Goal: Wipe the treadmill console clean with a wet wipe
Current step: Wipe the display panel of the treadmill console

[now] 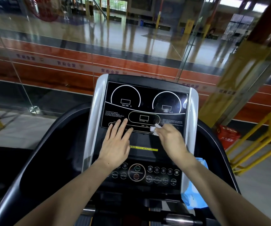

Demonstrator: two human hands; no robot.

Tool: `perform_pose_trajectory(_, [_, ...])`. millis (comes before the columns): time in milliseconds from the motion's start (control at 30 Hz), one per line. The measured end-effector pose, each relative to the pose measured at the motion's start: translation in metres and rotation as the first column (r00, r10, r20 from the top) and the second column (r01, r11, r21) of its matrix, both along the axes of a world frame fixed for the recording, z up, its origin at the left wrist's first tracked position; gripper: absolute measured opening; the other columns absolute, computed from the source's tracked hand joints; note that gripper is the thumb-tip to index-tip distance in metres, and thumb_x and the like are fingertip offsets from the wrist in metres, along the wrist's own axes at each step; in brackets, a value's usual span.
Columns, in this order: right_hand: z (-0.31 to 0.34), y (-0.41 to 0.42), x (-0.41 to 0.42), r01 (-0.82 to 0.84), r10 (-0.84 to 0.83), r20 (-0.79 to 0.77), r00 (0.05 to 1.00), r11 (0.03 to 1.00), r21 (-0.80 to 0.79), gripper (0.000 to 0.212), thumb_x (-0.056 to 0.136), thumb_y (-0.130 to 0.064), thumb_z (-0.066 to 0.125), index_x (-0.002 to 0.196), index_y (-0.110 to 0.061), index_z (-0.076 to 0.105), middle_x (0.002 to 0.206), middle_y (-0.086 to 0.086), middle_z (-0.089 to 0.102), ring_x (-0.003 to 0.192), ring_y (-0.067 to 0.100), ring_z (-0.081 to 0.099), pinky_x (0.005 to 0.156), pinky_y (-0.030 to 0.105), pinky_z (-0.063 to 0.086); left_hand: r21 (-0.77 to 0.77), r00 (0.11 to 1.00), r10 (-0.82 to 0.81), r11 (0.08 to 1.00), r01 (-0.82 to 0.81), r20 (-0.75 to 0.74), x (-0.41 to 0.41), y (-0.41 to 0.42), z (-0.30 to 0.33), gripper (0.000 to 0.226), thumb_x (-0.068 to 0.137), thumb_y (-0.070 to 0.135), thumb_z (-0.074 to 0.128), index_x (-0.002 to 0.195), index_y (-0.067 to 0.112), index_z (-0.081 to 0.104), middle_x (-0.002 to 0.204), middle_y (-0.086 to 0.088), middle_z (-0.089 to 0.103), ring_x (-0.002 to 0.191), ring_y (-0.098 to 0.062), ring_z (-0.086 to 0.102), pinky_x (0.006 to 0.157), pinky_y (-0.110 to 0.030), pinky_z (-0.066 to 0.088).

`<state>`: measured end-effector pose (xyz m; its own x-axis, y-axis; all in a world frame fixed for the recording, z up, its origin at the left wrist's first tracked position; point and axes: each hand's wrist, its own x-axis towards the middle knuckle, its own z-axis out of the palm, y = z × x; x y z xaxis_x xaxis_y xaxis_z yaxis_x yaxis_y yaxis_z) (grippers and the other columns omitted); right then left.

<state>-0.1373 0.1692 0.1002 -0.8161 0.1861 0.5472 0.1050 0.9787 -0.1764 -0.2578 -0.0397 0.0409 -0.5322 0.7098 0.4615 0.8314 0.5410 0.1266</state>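
While left hand [115, 145] lies flat, fingers spread, on console [145, 101], right hand [172, 139] pinches wipe [154, 129].

Dim daylight from far windows, floor glare, blurred, bowed edges

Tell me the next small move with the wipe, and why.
Probably sweep the wipe leftward along the display's lower edge. The right hand pinches it there near the TIME label, while the left hand lies flat, bracing the console.

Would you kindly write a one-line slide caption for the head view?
Right hand presses a wet wipe on the treadmill console; left hand rests flat.
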Motion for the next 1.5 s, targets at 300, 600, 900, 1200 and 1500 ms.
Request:
perform_pose_trajectory(300, [0.004,0.014,0.01,-0.085,0.083,0.048,0.995,0.995,0.042,0.017,0.086,-0.006,0.076,0.101,-0.015,0.077,0.075,0.0,0.054,0.084,0.021,0.058,0.071,0.037,0.061,-0.033,1.0,-0.027,0.999,0.027,-0.006,0.003,0.018,0.003,0.06,0.1,0.026,0.048,0.158,0.019,0.034,0.174,-0.013,0.011,0.161,-0.033,0.007,0.129,-0.055,0.013])
perform_pose_trajectory(600, [0.028,0.027,-0.033,0.045,-0.045,-0.012,0.999,0.999,-0.028,0.017,0.1,-0.011,0.055,0.097,-0.004,0.07,0.084,0.004,0.058,0.079,0.023,0.059,0.07,0.041,0.057,-0.001,1.0,0.002,1.0,-0.002,-0.015,-0.002,0.027,0.012,0.061,0.099,0.027,0.047,0.157,0.02,0.033,0.174,-0.013,0.012,0.161,-0.033,0.008,0.128,-0.056,0.015])
perform_pose_trajectory(900, [0.064,0.043,-0.072,0.115,-0.115,0.006,0.993,0.993,-0.03,0.019,0.097,-0.009,0.055,0.099,-0.006,0.073,0.098,0.017,0.062,0.091,0.033,0.056,0.079,0.043,0.05,-0.021,0.999,-0.014,1.0,0.013,-0.044,-0.006,0.031,0.011,0.063,0.097,0.028,0.051,0.157,0.02,0.033,0.173,-0.013,0.012,0.161,-0.034,0.007,0.128,-0.056,0.014])
perform_pose_trajectory(1200, [0.011,0.013,-0.012,-0.135,0.125,0.088,0.988,0.985,0.11,0.017,0.09,-0.003,0.07,0.105,-0.011,0.075,0.081,0.006,0.059,0.077,0.026,0.058,0.067,0.034,0.054,0.001,0.999,-0.001,1.0,0.002,-0.052,-0.011,0.037,0.013,0.064,0.097,0.027,0.052,0.157,0.021,0.032,0.174,-0.013,0.011,0.161,-0.035,0.006,0.129,-0.056,0.014])
perform_pose_trajectory(1500, [0.043,0.03,-0.055,0.072,-0.073,-0.059,0.996,0.997,-0.031,0.014,0.092,-0.014,0.057,0.082,-0.008,0.065,0.079,0.011,0.054,0.075,0.033,0.054,0.063,0.044,0.05,-0.002,0.998,0.0,1.0,0.0,-0.063,-0.016,0.042,0.014,0.06,0.097,0.027,0.049,0.155,0.021,0.036,0.174,-0.013,0.01,0.16,-0.035,0.007,0.128,-0.057,0.014])
